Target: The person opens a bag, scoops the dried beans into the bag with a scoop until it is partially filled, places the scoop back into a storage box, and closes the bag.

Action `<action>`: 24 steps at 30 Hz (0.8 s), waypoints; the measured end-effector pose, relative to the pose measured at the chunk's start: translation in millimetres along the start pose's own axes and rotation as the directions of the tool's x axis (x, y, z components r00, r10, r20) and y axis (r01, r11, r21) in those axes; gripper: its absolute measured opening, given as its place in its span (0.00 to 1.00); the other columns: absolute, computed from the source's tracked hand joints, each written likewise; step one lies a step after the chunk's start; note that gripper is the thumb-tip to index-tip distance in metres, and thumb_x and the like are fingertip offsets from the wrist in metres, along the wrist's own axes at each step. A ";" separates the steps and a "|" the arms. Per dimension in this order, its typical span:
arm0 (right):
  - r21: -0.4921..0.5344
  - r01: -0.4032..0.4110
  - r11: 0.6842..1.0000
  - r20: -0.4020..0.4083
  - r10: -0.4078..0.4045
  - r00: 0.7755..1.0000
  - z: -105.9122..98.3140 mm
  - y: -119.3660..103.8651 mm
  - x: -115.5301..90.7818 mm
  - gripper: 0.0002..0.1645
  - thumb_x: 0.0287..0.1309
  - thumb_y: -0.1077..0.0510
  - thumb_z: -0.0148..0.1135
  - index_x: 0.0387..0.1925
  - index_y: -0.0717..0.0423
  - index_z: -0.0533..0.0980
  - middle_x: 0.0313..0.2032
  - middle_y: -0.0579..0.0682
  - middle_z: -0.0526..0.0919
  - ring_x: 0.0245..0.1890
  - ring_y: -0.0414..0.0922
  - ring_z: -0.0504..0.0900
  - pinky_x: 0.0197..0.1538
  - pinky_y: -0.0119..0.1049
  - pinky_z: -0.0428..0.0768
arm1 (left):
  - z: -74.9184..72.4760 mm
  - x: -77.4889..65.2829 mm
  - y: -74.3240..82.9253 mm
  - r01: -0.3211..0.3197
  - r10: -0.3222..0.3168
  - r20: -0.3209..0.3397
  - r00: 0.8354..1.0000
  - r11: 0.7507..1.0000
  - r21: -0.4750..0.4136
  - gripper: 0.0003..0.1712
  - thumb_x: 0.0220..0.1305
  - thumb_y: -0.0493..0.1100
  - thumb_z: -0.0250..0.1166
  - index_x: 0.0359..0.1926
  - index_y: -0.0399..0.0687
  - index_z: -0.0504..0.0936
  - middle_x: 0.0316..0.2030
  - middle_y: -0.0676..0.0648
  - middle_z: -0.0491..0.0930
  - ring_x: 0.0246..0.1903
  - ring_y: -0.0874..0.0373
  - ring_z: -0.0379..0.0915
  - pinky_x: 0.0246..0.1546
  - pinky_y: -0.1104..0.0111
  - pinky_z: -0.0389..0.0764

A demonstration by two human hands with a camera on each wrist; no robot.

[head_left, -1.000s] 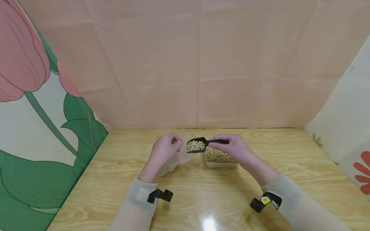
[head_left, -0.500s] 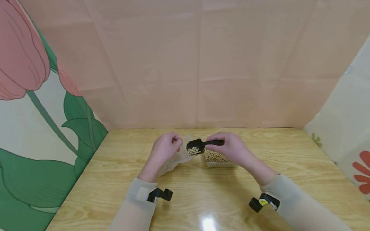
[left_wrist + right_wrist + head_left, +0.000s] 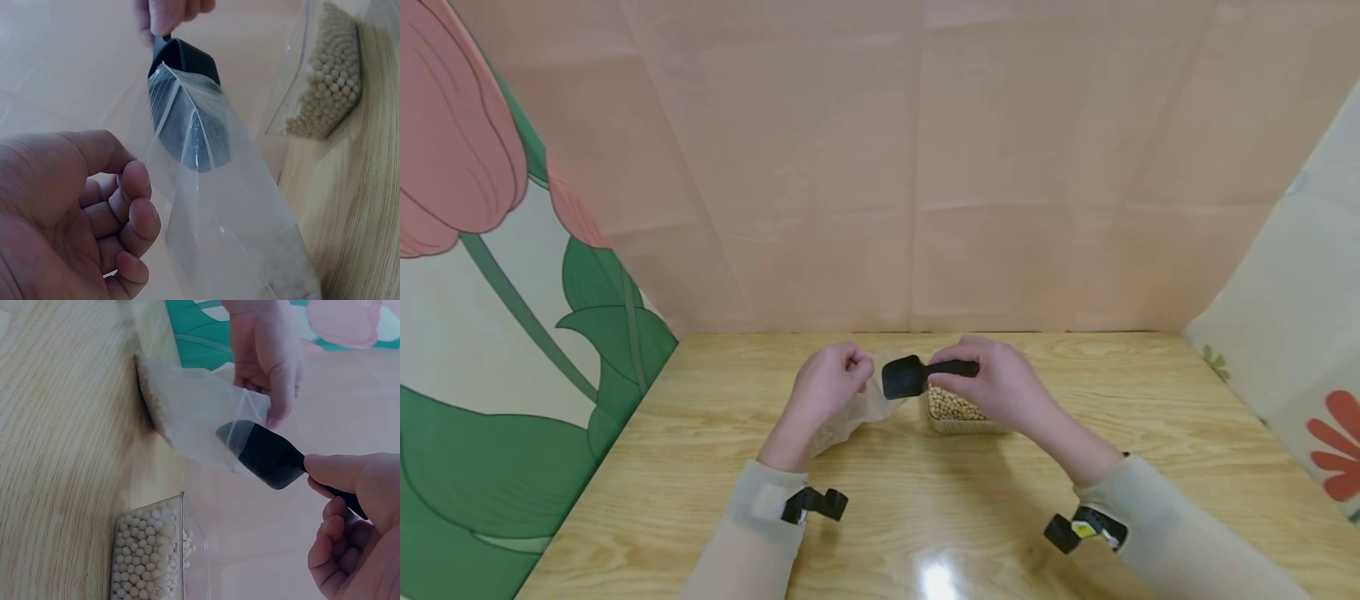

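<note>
Between thumb and fingers, my left hand [image 3: 829, 382] pinches the rim of a clear plastic bag [image 3: 225, 206]. The bag hangs upright with pale round beans in its bottom [image 3: 152, 400]. My right hand [image 3: 1000, 383] grips the handle of a black scoop [image 3: 904, 377]. The scoop's front is inside the bag's mouth, seen through the plastic in the left wrist view. It is tipped over, its underside toward the head camera, and no beans show on it. Below the right hand stands a clear plastic container [image 3: 972, 427] of beans [image 3: 140, 556], partly hidden by that hand.
The wooden table [image 3: 880, 508] runs back to a pink cloth backdrop [image 3: 917, 167]. Flower-printed cloths hang at the left [image 3: 475, 333] and right [image 3: 1300, 333]. A small black camera mount sits on each wrist.
The scoop, heaped with beans a second ago, has tipped toward the bag, and its beans have gone from view. My right hand has turned and shifted slightly left; the left hand has stayed put.
</note>
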State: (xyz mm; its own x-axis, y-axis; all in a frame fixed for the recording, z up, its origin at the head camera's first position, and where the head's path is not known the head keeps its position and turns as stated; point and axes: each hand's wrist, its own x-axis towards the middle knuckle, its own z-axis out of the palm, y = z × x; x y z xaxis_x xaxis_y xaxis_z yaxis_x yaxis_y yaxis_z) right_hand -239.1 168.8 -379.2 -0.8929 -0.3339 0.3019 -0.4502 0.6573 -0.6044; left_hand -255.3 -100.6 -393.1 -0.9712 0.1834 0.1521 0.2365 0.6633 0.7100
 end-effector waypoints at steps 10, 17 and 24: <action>0.163 -0.184 0.969 0.048 0.179 0.983 -21.3 13.5 -9.1 0.20 0.68 0.42 0.78 0.57 0.44 0.90 0.58 0.50 0.88 0.35 0.48 0.79 0.35 0.40 0.79 | 0.3 0.5 0.3 -0.010 0.010 0.000 1.000 1.000 0.009 0.12 0.77 0.40 0.60 0.33 0.49 0.84 0.24 0.55 0.83 0.22 0.56 0.74 0.32 0.61 0.73; 0.205 -0.263 0.943 0.051 0.258 0.965 -39.1 23.1 -19.9 0.24 0.68 0.39 0.77 0.58 0.45 0.90 0.62 0.51 0.87 0.41 0.51 0.77 0.38 0.39 0.76 | 0.1 1.3 -0.3 -0.011 0.011 -0.007 1.000 1.000 0.010 0.11 0.76 0.39 0.60 0.33 0.49 0.85 0.24 0.55 0.83 0.24 0.57 0.76 0.34 0.62 0.74; 0.163 -0.289 0.943 0.054 0.283 0.957 -57.8 37.7 -30.2 0.27 0.69 0.36 0.75 0.61 0.44 0.88 0.65 0.51 0.85 0.51 0.52 0.79 0.43 0.38 0.78 | 0.0 1.0 -0.4 -0.003 0.003 0.008 1.000 1.000 -0.002 0.12 0.78 0.41 0.60 0.34 0.49 0.85 0.24 0.55 0.83 0.23 0.56 0.76 0.33 0.62 0.74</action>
State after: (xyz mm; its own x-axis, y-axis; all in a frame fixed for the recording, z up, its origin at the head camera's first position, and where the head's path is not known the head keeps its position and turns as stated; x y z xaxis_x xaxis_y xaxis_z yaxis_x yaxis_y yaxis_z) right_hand -229.3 242.7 -368.5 -0.9823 -0.1702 0.0778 -0.1666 0.6060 -0.7778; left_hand -256.3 -100.7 -393.2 -0.9701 0.1917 0.1487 0.2396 0.6612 0.7109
